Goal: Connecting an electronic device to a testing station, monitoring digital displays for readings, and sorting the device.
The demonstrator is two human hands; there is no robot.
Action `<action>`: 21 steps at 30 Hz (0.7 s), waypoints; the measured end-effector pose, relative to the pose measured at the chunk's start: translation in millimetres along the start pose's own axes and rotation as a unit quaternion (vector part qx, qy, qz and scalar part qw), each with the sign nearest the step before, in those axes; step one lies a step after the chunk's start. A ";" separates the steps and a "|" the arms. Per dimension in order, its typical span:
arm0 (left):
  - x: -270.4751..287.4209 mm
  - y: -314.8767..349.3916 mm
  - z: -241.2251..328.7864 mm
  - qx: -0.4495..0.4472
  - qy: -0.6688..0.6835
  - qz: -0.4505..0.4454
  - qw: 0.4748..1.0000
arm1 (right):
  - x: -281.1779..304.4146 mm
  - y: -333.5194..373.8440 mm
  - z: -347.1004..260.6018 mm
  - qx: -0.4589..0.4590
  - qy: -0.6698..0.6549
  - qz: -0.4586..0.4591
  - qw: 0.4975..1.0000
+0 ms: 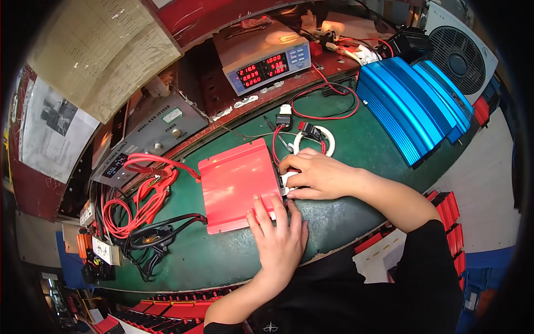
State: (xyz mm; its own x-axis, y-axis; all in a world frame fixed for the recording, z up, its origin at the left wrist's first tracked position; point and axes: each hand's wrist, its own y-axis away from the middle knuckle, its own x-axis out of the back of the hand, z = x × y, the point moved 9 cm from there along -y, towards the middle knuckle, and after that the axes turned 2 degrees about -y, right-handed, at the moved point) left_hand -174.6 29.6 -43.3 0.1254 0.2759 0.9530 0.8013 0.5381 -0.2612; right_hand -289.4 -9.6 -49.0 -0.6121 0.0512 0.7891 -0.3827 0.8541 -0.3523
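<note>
A flat red metal box [236,181], likely a power inverter, lies on the green work mat [339,220] in front of me. My left hand [278,234] rests on its near right corner with the fingers stretched out. At the box's right side my right hand [325,177] has its fingers closed on a white plug [286,179]; the fingers partly cover it. A thick red cable [167,160] and a black cable [181,219] come out of the box's left side. Close beyond my right hand lie a black plug [283,120] and a coiled white cord [332,142].
A power meter [267,61] with lit red digits stands at the back. On the left is a grey bench power supply [153,131], with red clamps [158,192] near it. Blue finned housings [409,108] and a fan [459,53] sit on the right. Several red boxes [167,309] line the near edge.
</note>
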 end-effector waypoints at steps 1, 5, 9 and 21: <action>-0.5 -0.9 -1.3 0.001 -0.002 -0.001 1.000 | 0.2 -0.2 -0.3 0.002 0.005 0.005 1.000; -1.9 -1.0 1.5 0.000 -0.010 0.003 1.000 | 1.7 -2.3 -2.1 -0.004 0.010 0.003 1.000; -5.2 -3.3 2.4 0.002 -0.029 -0.006 1.000 | 2.8 0.2 1.0 0.005 -0.004 0.032 0.999; 21.8 26.2 -35.9 -0.043 0.224 0.125 0.966 | 14.4 4.9 18.1 -0.036 -0.083 -0.042 0.995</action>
State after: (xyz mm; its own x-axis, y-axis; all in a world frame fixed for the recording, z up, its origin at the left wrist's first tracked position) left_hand -129.9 21.1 -23.8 0.5457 0.0061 0.8380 0.7567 0.4261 -0.4958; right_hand -312.6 -14.1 -48.5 -0.6881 -0.1036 0.7182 -0.3903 0.8872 -0.2459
